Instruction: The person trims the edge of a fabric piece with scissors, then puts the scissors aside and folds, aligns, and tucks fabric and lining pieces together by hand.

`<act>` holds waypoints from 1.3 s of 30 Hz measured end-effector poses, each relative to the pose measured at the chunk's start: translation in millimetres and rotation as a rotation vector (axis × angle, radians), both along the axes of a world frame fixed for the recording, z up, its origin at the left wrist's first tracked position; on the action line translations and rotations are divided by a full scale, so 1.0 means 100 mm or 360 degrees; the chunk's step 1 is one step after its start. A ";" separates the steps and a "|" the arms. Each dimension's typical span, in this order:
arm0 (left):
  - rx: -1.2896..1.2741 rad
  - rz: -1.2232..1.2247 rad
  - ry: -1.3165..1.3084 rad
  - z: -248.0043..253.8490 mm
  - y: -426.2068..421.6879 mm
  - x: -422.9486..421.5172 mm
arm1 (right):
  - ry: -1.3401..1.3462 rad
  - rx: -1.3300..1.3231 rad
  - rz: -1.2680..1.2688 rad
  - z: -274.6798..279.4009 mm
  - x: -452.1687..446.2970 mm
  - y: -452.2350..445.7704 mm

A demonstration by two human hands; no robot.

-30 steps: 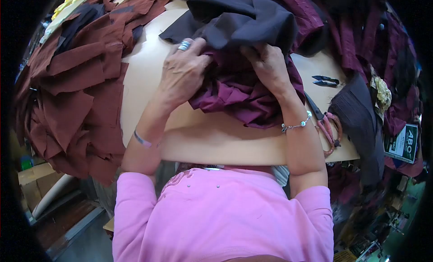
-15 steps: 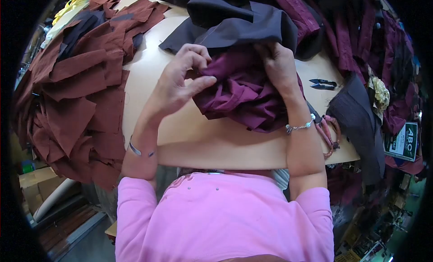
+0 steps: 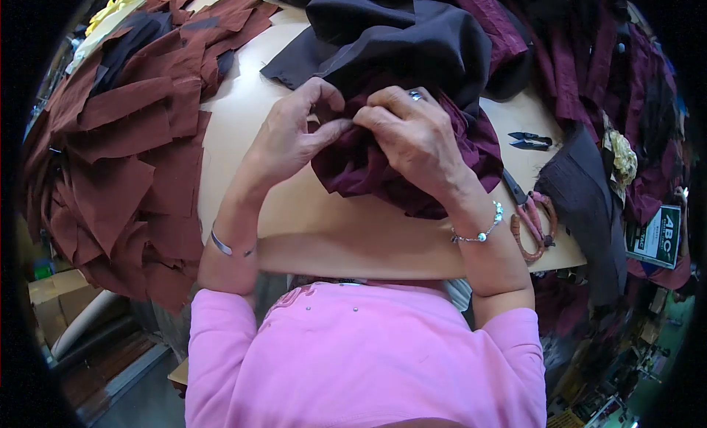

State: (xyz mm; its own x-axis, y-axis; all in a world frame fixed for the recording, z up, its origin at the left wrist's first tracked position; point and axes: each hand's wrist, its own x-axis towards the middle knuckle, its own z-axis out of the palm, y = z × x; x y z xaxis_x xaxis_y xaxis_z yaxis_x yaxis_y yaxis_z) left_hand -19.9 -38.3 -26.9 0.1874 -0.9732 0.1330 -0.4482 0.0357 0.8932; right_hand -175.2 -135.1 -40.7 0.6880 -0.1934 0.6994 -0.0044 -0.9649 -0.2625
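A bunched burgundy cloth [image 3: 346,170] lies crumpled on the table under both hands. My left hand [image 3: 294,137] is at its left side, thumb and forefinger curled together at the edge of the cloth. My right hand [image 3: 412,137], with a ring on one finger, reaches over the cloth and pinches right beside the left fingertips. What exactly sits between the fingertips is too small to make out clearly. Dark grey fabric [image 3: 390,48] is heaped just beyond the burgundy cloth and touches it.
Layered reddish-brown cloth pieces [image 3: 132,163] cover the table's left side. Small black thread snips [image 3: 530,141] and scissors with wrapped handles [image 3: 534,222] lie at right, near a dark cloth strip [image 3: 582,185]. More burgundy fabric [image 3: 641,96] hangs at far right, above a green-and-white ABC box [image 3: 655,236].
My right hand has moved left across the burgundy cloth, from its far right edge to the left fingertips. My left hand has barely moved; its thumb and forefinger are closer together.
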 end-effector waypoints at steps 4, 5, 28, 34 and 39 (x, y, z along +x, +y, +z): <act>0.0214 -0.0164 -0.0153 -0.08 -0.02 0.09 | 0.0119 -0.0146 0.0065 -0.08 0.04 0.08; 0.0184 -0.0180 -0.0318 -0.13 -0.03 0.09 | 0.0140 -0.0198 0.0059 -0.08 0.06 0.10; 0.0212 -0.0084 0.0639 -0.15 -0.08 0.06 | 0.0386 0.1430 -0.0182 -0.02 0.02 0.03; -0.0346 0.0268 -0.1138 -0.15 -0.17 0.04 | 0.0190 0.0628 -0.0414 -0.12 0.10 0.12; -0.0781 0.0283 -0.1220 -0.19 -0.24 0.03 | 0.0241 0.0897 -0.0425 -0.05 0.08 0.08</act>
